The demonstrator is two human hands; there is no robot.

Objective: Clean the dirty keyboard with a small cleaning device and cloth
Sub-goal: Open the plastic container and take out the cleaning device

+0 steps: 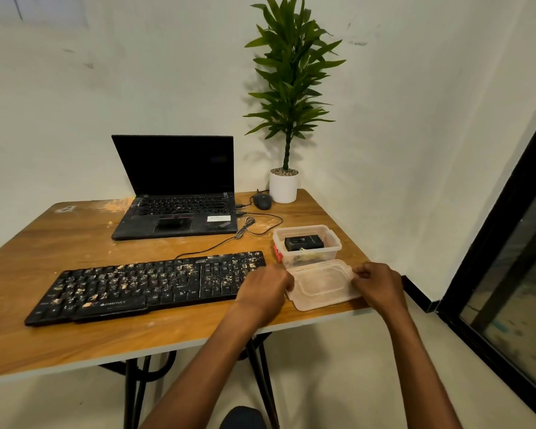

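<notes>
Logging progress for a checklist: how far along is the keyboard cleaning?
Barely begun. Done: the clear container is open, its lid off. In hand: the left hand and right hand hold that lid by its ends, in front of the container. Left: the small black device lies inside the container, and the keyboard is covered in crumbs. No cloth is clearly visible.

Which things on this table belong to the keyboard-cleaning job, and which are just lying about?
For the job: keyboard, covered in crumbs; box, open; black device inside it; lid, gripped at its ends by the left hand and right hand.

Lying about: laptop; mouse; potted plant.
</notes>
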